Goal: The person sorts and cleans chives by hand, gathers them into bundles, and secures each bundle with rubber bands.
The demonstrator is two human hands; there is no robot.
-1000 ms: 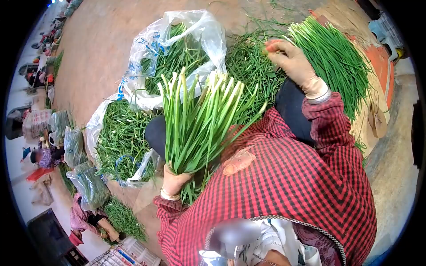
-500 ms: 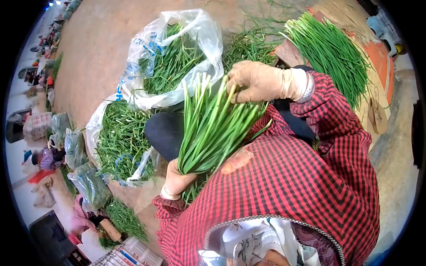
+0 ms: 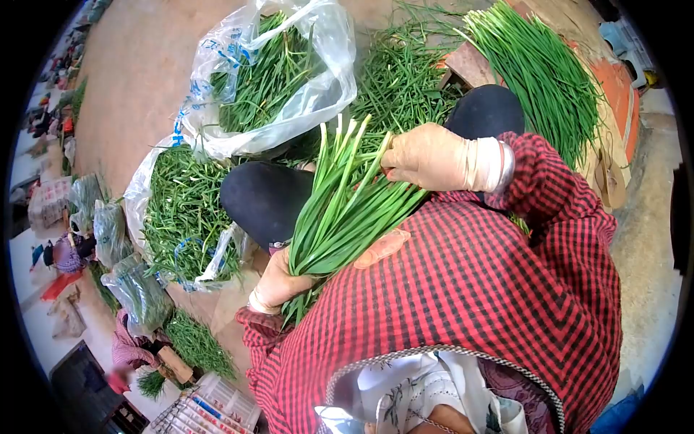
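Observation:
A bunch of long green leafy stalks point(image 3: 336, 224) with pale ends pointing up lies across my lap. My left hand point(image 3: 284, 281), gloved, is wrapped round its lower leafy end. At the upper right of the bunch, my right hand point(image 3: 423, 155), in a beige glove, has its fingers pressed together on some stalks near their pale ends. Beyond the bunch stands an open clear plastic bag point(image 3: 329, 83) with loose greens inside. A second bag of greens point(image 3: 184, 210) sits to the left of my knee.
Loose greens point(image 3: 405, 83) cover the ground ahead. A large neat pile of stalks point(image 3: 535, 79) rests at the upper right, beside sandals point(image 3: 611, 181). At the left are filled bags point(image 3: 137, 293), a plastic crate point(image 3: 210, 409) and a co-worker's sleeve point(image 3: 129, 343).
My right hand has come down from above the loose greens to the bunch, drawing its stalks apart to the right. The bunch in my left hand looks thinner and tilts further right.

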